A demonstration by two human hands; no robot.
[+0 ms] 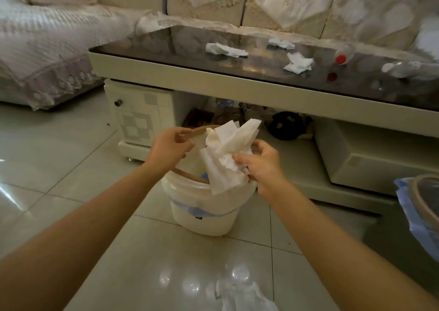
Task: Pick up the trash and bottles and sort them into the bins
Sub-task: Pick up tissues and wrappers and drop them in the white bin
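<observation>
**Tissue wad going into white bin**

Nearest the cam: a crumpled tissue (240, 294) on the floor tile, bottom edge, not yet collected. Both forearms reach fwd from there.

R hand (263, 166) has fingers curled round a wad (225, 154) of white tissue, held right over the mouth of the bin (204, 206); lower end of the wad hangs past the rim. L hand (168, 147) pinches the tan ring (197, 129) at the bin's top, I'd say to steady or lift it so the wad goes in without snagging the blue liner (190, 209) showing under the rim.

Bin sits on the floor just in front of the table (213, 82), close to the mess, so I read it as the paper bin. A 2nd bin (425, 206) w/ blue liner is at far right, prob for bottles.

On the dark tabletop, left to sort: three tissues (225, 50), plus a red-cap bottle (344, 55) and a clear bottle (408, 69) lying down at right.

Writing: a small dark mark on the bin front, too small to read. No brand legible on bottles.
</observation>
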